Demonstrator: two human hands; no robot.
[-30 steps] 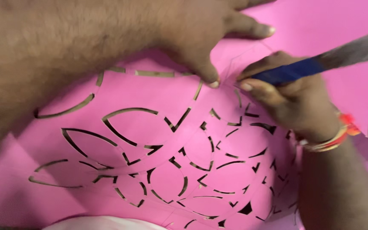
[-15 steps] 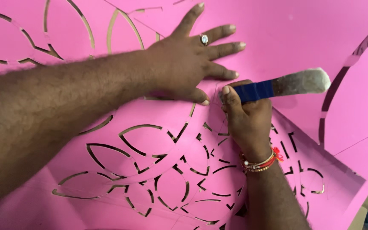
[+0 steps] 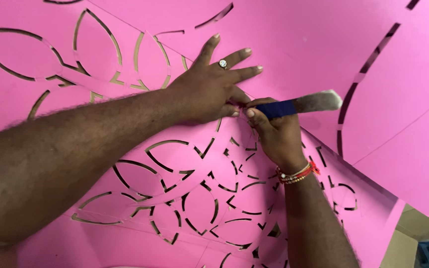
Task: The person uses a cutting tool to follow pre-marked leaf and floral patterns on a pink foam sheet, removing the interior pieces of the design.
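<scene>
A big pink sheet point(image 3: 294, 44) fills the whole view, cut through with leaf and petal slots, and a second pink sheet point(image 3: 403, 149) overlaps it toward 4 o'clock. A second ago the camera sat close over the cut pattern; now the view has pulled back, so the uncut stretch toward 12 and 1 o'clock shows, and both hands have shifted up to the edge of the pattern. I'd judge the cutting has reached the boundary between finished slots and plain sheet.

The left hand point(image 3: 209, 89) lies flat near the centre, fingers spread wide toward 1 o'clock, a ring point(image 3: 222, 63) on one, pressing the sheet down. Just at its 4 o'clock, touching its thumb side, the right hand point(image 3: 274, 131) is closed tight round the blue-wrapped handle of a knife point(image 3: 299, 104). The worn metal end sticks out toward 3 o'clock. The working tip is hidden under the fingers, right where the two hands meet. Red and bead bracelets point(image 3: 299, 173) circle the right wrist.
</scene>
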